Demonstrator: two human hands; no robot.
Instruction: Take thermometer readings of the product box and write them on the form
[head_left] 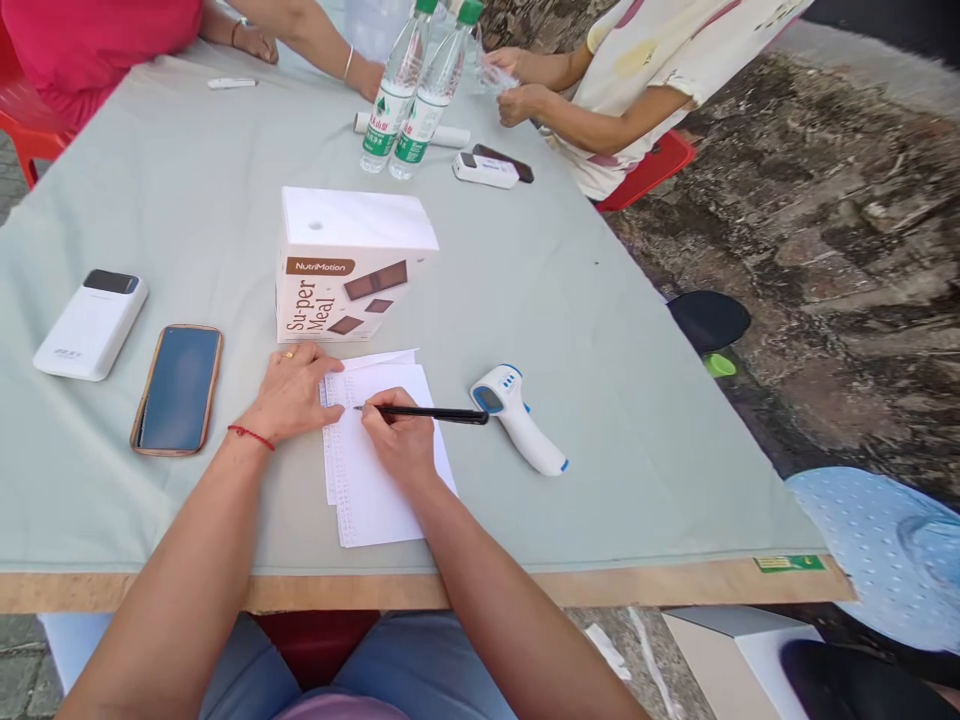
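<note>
My right hand (399,436) is closed round a black pen (442,412), its tip at the left part of a white sheet of paper (382,505). Rows of small handwriting run down the sheet's left side. My left hand (296,392) lies flat with the fingers apart, thumb and fingertips at the paper's left edge. Other sheets show beneath the top one. Just beyond my left hand stands a white and brown Super Meal box (337,290). To the right of the paper lies a white and blue infrared thermometer (521,420).
A phone (177,390) and a white power bank (94,325) lie at left. Two water bottles (409,110) stand farther back, near a paper roll (452,135) and another white device (485,170). Two people sit across the table; one holds clear plastic (491,75). A blue hat (885,550) is at right.
</note>
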